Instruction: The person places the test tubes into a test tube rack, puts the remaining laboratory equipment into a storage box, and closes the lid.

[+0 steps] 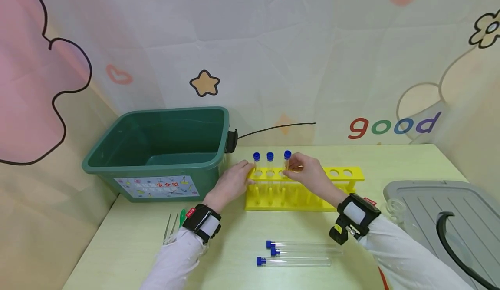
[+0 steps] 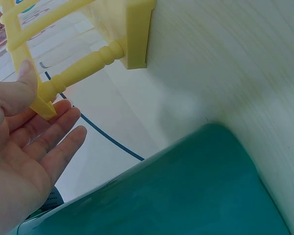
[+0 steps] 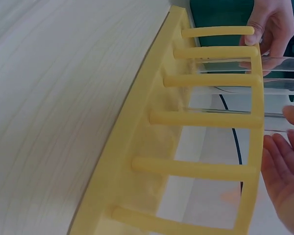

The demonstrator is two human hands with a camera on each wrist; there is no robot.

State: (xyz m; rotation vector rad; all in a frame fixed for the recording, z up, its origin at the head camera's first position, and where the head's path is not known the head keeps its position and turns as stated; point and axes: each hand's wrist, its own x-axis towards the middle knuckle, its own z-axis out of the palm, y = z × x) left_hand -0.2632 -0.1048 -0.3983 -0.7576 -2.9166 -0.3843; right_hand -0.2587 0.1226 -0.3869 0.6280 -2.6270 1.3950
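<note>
White sleeves (image 1: 410,251) reach in from 5 and 7 o'clock, each wearing a black wrist band (image 1: 201,222) with a red tag (image 1: 190,212) whose lettering is too small to read. Beneath them spreads a pale wood-grained table (image 1: 232,255); behind it hangs a creased whitish wall sheet (image 1: 242,29) printed with hearts, a star, a flower and a large pink shape.

With the yellow rack (image 1: 304,207) as clock centre, the multicoloured word "good" (image 1: 395,127) stands on the sheet at 2 o'clock. A green bin (image 1: 156,168) sits at 10 o'clock, its front label (image 1: 158,186) carrying the red characters 安全型 among little drawings. Tweezers (image 1: 168,225) lie at 8 o'clock, a ridged grey lid (image 1: 433,203) at 4, and three loose tubes (image 1: 293,261) at 6.

The left hand (image 1: 230,180) grips the rack's 9 o'clock end between thumb and fingers. The right hand (image 1: 310,176) pinches a blue-capped tube (image 1: 287,154), upright in the rack, third along from that end, beside two others.
</note>
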